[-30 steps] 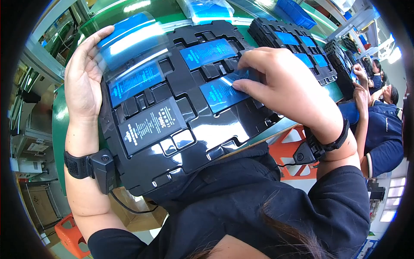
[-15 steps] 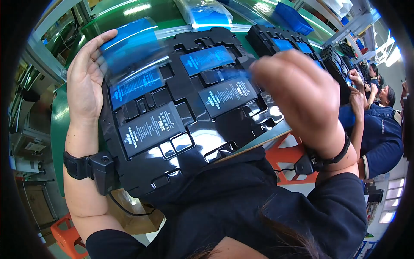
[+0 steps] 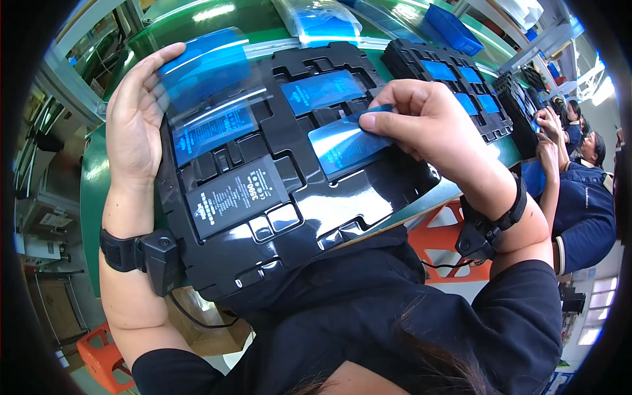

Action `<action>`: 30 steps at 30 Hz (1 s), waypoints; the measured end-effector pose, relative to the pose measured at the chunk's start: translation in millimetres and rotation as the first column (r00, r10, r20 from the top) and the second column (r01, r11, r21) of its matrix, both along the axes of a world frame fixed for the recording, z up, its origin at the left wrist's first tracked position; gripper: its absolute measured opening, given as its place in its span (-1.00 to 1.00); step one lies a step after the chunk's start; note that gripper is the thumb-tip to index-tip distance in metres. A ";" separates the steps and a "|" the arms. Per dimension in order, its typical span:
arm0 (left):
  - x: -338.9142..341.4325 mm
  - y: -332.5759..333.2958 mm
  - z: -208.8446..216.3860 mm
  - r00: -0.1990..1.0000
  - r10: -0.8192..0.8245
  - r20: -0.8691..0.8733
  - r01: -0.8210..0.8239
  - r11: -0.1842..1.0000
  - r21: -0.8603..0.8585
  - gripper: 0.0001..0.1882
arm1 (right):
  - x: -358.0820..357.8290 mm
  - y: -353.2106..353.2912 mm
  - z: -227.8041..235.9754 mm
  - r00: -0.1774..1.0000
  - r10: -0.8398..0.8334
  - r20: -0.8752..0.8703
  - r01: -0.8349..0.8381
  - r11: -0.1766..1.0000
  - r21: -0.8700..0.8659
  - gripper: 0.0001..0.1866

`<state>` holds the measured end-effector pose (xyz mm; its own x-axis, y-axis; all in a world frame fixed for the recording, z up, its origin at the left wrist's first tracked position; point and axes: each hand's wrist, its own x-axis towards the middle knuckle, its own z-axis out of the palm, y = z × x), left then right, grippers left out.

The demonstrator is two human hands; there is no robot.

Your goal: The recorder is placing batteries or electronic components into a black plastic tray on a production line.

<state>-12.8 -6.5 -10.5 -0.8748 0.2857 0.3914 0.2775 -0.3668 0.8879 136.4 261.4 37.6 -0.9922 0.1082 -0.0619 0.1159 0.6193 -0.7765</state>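
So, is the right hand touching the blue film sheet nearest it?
Touching. The head view shows the right hand pinching the blue film by its corner.

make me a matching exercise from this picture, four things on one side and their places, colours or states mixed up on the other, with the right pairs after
Column one
1. left hand
2. right hand
3. near-left battery in the tray
4. plastic bin

Column two
A. blue, toward the picture's upper right
B. pinching a blue film between thumb and fingers
C. dark, with light printing, uncovered
D. at the edge of the blue sheets, palm showing

Right pairs: 1-D, 2-B, 3-C, 4-A
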 end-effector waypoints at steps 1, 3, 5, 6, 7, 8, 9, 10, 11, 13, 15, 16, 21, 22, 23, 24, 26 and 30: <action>0.0 -0.7 -0.2 1.000 -0.011 0.000 0.011 1.000 0.014 -0.61 | 0.4 -0.4 0.5 1.000 0.004 0.002 -0.004 1.000 -0.001 -0.80; 2.4 -1.5 1.2 1.000 -0.004 -0.009 0.004 1.000 0.006 -0.61 | 1.6 -0.5 2.7 0.999 -0.023 0.043 0.025 0.997 -0.069 -0.80; 2.0 -1.4 0.8 1.000 -0.003 -0.019 0.003 1.000 -0.002 -0.61 | 2.6 -2.1 4.3 0.998 -0.026 0.048 0.029 0.998 -0.062 -0.80; 1.6 -1.5 0.4 1.000 0.003 -0.009 -0.003 1.000 0.000 -0.61 | 2.4 -2.3 4.3 0.998 -0.031 0.051 0.034 0.998 -0.054 -0.80; 0.7 -0.7 -0.2 1.000 0.004 0.000 -0.004 1.000 0.003 -0.61 | 2.2 -1.4 3.4 0.998 -0.034 0.052 0.037 0.998 -0.055 -0.80; 0.6 0.3 -0.4 1.000 0.001 0.002 -0.001 1.000 0.001 -0.61 | 1.8 -0.3 2.5 0.999 -0.020 0.048 0.023 0.998 -0.051 -0.81; 0.9 1.5 -0.4 1.000 0.002 -0.011 -0.002 1.000 -0.006 -0.61 | 1.4 0.6 1.6 0.999 -0.007 0.044 0.009 0.999 -0.046 -0.81; 2.0 1.0 0.4 1.000 0.010 -0.025 -0.010 1.000 -0.015 -0.61 | 1.0 0.4 1.7 0.999 -0.004 0.044 0.006 0.999 -0.049 -0.81; 2.3 0.3 0.6 1.000 0.012 -0.024 -0.013 1.000 -0.017 -0.61 | 0.7 0.2 2.2 0.999 0.001 0.041 0.001 0.999 -0.043 -0.81; 2.5 -0.5 0.6 0.999 0.015 -0.042 -0.016 1.000 -0.019 -0.61 | 0.2 0.5 2.0 0.999 0.007 0.039 -0.005 0.999 -0.038 -0.82; 2.5 -0.7 0.7 0.999 0.015 -0.033 -0.016 1.000 -0.016 -0.61 | -0.1 1.5 1.0 0.999 0.014 0.036 -0.012 0.998 -0.057 -0.82; 2.4 -0.4 0.4 1.000 0.014 -0.024 -0.015 1.000 -0.013 -0.61 | -0.1 1.7 0.7 0.999 0.014 0.036 -0.012 0.998 -0.057 -0.82; 0.9 -0.7 -1.1 0.999 0.021 -0.027 -0.021 1.000 -0.016 -0.61 | 0.4 -0.7 2.4 0.999 0.007 0.044 -0.005 0.998 -0.061 -0.82; 1.1 -0.5 -0.7 1.000 0.014 -0.025 -0.014 1.000 -0.015 -0.61 | 0.3 -0.8 2.4 0.999 0.007 0.044 -0.005 0.998 -0.061 -0.82; 1.4 -0.5 -0.3 1.000 0.014 -0.025 -0.014 1.000 -0.015 -0.61 | -0.1 -0.8 2.5 0.999 0.011 0.047 -0.008 0.998 -0.060 -0.82; 1.8 -0.5 0.1 1.000 0.015 -0.021 -0.015 1.000 -0.017 -0.61 | -0.2 -0.9 2.4 0.999 0.014 0.049 -0.011 0.998 -0.058 -0.83; 2.5 -0.9 0.5 1.000 0.017 -0.017 -0.017 1.000 -0.018 -0.61 | -0.5 -1.3 2.4 0.999 0.015 0.051 -0.012 0.998 -0.058 -0.83; 1.6 1.9 -0.9 0.999 0.006 -0.031 -0.007 1.000 -0.026 -0.61 | -0.9 2.8 -1.5 0.999 0.014 0.050 -0.012 0.999 -0.047 -0.82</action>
<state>-11.3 -4.6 -11.4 -0.8643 0.2903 0.4107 0.3073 -0.3417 0.8882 135.5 264.2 36.2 -0.9890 0.0912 -0.1163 0.1477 0.5845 -0.7978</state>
